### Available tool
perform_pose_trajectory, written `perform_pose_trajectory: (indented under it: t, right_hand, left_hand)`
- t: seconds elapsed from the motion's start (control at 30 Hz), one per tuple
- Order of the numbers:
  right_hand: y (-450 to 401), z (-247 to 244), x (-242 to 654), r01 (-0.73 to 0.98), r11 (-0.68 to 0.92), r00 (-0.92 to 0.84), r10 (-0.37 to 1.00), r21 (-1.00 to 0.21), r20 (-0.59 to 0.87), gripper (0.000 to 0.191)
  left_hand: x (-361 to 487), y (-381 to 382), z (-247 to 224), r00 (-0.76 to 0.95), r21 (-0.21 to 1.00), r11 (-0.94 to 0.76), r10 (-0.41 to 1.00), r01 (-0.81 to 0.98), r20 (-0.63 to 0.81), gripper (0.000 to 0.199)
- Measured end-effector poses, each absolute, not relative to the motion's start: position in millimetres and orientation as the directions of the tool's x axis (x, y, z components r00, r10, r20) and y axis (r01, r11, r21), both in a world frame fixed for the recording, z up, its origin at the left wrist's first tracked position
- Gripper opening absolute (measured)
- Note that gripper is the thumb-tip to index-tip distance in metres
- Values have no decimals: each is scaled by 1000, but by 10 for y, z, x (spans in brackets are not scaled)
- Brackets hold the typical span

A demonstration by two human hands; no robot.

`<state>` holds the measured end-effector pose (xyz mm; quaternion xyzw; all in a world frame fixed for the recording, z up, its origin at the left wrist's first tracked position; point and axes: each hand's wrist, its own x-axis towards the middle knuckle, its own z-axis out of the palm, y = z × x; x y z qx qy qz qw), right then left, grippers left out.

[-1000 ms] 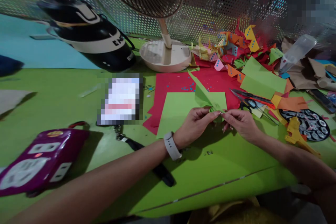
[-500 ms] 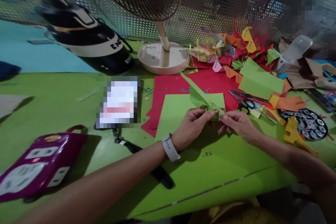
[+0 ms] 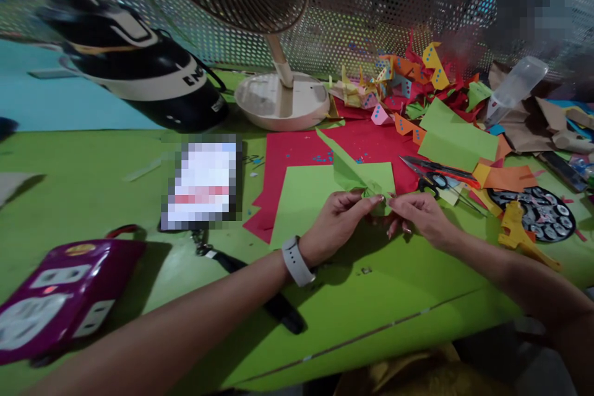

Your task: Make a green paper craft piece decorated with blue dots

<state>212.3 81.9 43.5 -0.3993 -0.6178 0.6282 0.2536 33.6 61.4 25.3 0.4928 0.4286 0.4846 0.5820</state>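
Between my hands is a folded piece of green paper (image 3: 349, 167), one long pointed part of it rising up and to the left. My left hand (image 3: 341, 219), with a grey watch band on the wrist, pinches its lower end between thumb and fingers. On the other side, my right hand (image 3: 420, 216) grips the same end with thumb and forefinger. Fingers hide most of the folds there. Under the folded piece lies a flat green sheet (image 3: 304, 198), which overlaps red paper (image 3: 278, 151) on the green table.
Scissors (image 3: 434, 182) and a cutter (image 3: 455, 172) lie right of my hands. Behind them are folded paper pieces (image 3: 399, 83) and a plastic bottle (image 3: 517, 90). A fan (image 3: 283, 102), black flask (image 3: 153, 77), phone (image 3: 202, 179) and purple power box (image 3: 69, 291) stand or lie leftward.
The view has shifted slightly, so most things sit a little further left. My right thumb and fingers have closed in nearer to my left thumb on the folded paper.
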Motion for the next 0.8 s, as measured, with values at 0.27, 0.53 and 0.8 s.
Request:
perform_pose_trajectory:
  t: [0.27,0.53,0.8]
  right_hand:
    - [796,432,2130,162,-64,-559,816,-985,-145,47]
    - [872,487,2132,76,84,-391,919,-994,48,40]
    - [904,354,2088,-22,-133,-364,924,-991,-116,41]
  left_hand:
    - [334,614,238,194,990,85,979,-108,-63,32]
    - [305,579,297,372,981,176,918,-77,-136,26]
    - [255,584,314,515,990,104,846,93,-137,29]
